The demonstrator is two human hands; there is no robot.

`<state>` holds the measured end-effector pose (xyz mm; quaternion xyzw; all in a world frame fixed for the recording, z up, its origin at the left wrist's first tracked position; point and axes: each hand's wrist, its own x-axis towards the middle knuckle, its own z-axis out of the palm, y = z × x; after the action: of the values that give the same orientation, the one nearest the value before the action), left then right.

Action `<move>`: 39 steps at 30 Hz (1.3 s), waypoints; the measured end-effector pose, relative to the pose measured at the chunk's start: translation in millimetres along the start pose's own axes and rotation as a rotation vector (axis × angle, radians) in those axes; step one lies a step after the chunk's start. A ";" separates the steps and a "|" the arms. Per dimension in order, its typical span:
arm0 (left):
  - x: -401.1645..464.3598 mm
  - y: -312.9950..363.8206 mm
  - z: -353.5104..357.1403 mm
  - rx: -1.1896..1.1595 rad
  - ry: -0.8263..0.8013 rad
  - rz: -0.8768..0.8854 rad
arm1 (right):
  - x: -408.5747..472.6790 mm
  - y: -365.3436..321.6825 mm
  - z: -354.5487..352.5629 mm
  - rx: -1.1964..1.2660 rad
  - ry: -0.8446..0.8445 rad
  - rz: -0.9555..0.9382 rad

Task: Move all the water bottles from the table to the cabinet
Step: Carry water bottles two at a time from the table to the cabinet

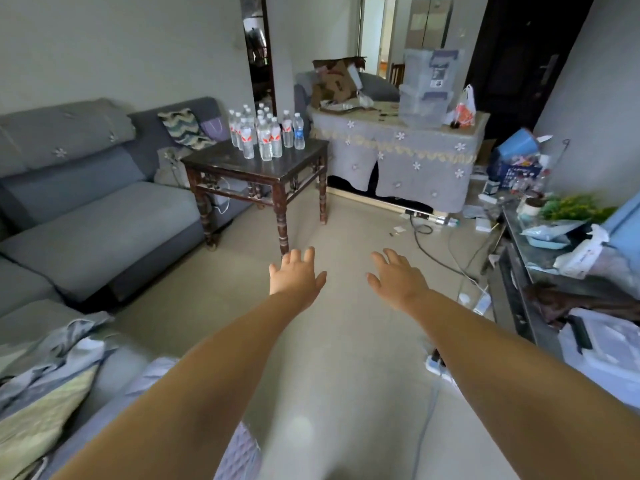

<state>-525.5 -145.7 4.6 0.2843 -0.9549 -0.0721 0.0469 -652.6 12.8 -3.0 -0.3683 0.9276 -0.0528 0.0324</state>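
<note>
Several clear water bottles (266, 135) with red-and-white labels stand in a cluster on a dark wooden side table (221, 160) across the room; one at the right end has a blue label (299, 132). My left hand (296, 276) and my right hand (397, 278) reach forward over the floor, palms down, fingers spread and holding nothing. Both hands are well short of the table. A low dark cabinet (512, 292) runs along the right wall, its top crowded with things.
A grey sofa (86, 216) fills the left side, with crumpled cloth at its near end. A cloth-covered table (415, 161) with boxes stands behind the side table. Cables and a power strip (437, 367) lie on the floor at the right. Pale floor stretches ahead.
</note>
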 end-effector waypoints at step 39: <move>839.4 -184.6 31.5 -0.067 0.044 -0.325 | 918.7 -21.6 -14.7 0.054 -0.076 -0.279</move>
<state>-1130.7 -756.5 -16.1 0.4349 -0.8921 -0.1043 0.0649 -1306.9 -632.6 -5.4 -0.4946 0.8637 -0.0676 0.0696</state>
